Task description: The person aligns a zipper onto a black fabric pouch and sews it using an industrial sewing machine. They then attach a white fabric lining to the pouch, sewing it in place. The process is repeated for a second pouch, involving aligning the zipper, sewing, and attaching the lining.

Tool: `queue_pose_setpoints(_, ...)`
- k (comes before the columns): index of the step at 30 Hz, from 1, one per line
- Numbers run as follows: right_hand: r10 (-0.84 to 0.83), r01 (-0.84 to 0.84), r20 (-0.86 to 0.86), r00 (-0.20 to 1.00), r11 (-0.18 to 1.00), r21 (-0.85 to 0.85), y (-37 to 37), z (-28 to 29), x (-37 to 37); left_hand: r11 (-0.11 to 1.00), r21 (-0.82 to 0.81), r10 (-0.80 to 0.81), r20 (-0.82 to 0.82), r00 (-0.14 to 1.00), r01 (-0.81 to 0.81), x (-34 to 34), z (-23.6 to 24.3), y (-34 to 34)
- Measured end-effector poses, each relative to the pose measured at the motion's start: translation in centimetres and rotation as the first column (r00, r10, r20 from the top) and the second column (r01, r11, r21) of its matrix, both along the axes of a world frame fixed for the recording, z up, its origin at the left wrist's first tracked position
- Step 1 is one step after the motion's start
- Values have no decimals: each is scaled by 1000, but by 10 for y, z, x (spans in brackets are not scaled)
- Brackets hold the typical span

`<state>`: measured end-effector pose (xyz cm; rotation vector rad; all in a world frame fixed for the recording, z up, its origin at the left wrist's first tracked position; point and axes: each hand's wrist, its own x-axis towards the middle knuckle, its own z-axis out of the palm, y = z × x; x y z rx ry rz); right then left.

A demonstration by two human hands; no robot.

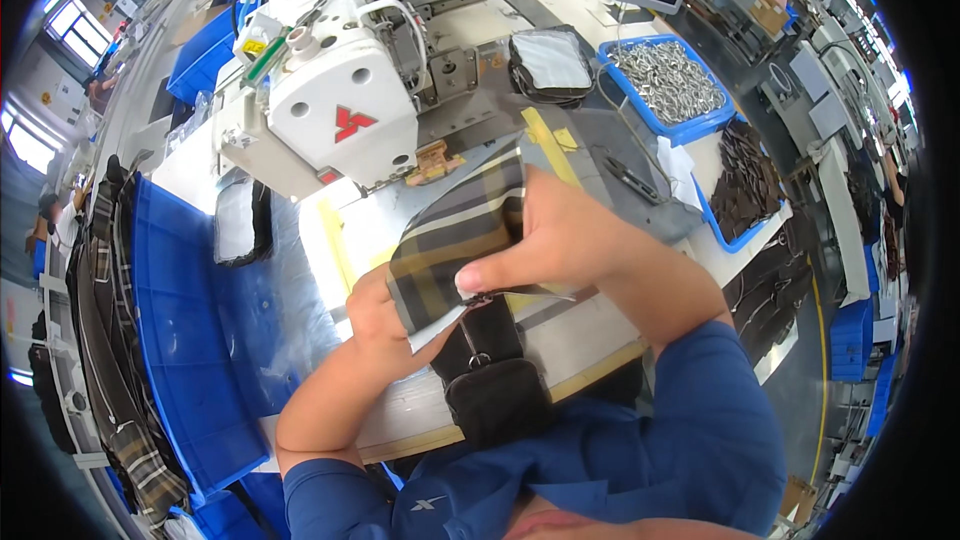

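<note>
— On the white sewing machine point(335, 90) ahead of us we see a red emblem on its face, and a small yellow label up on its left shoulder.

— Right of it we have a blue tray point(690, 128) full of silver metal rings point(668, 80), and a second blue tray point(728, 236) of dark pieces just below that one. Yellow tape strips point(548, 145) run across the table point(400, 410).

— And the work itself?

— We hold a plaid fabric piece point(460, 240) over the table, just in front of the machine's needle area. Our right hand point(560, 240) lies over its right edge, thumb and fingers point(478, 278) pinched shut on the cloth.

— Our left hand point(378, 320) grips it from below and to the left, fingers curled under the lower edge, so the fabric sits between both hands.

— Below the cloth hangs a black pouch point(490, 380) with a metal ring, touching the fabric's lower edge, near our body. We cannot tell whether any finger holds the pouch itself.
</note>
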<state>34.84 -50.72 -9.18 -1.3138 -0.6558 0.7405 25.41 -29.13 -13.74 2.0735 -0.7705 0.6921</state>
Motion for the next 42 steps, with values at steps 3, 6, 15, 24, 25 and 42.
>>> queue_pose_setpoints(3, -26, 26, 7, 1000, 1000, -18, 5, -3, 1, 978, -12, 204, -123, 971, -207, -9, -3, 0)
queue_pose_setpoints(6, -63, 64, 64, 996, 998, -24, 9, -13, 3, 935, -119, 355, 277, 893, -334, -5, -10, 1)
queue_pose_setpoints(15, -30, 36, 72, 997, 995, -89, 9, -9, 0, 881, 313, 130, 560, 818, -354, -12, 14, -5)
queue_pose_setpoints(24, -72, 141, 377, 923, 977, -160, 3, -5, -10, 852, 358, 119, 579, 807, -382, -15, 15, -9)
queue_pose_setpoints(25, -98, 165, 422, 901, 978, -125, 3, -8, -12, 850, 362, 108, 590, 800, -382, -14, 16, -10)
queue_pose_setpoints(42, -42, 59, 181, 983, 994, -91, 13, -7, -10, 914, 341, -74, 678, 732, -222, -8, 10, -2)
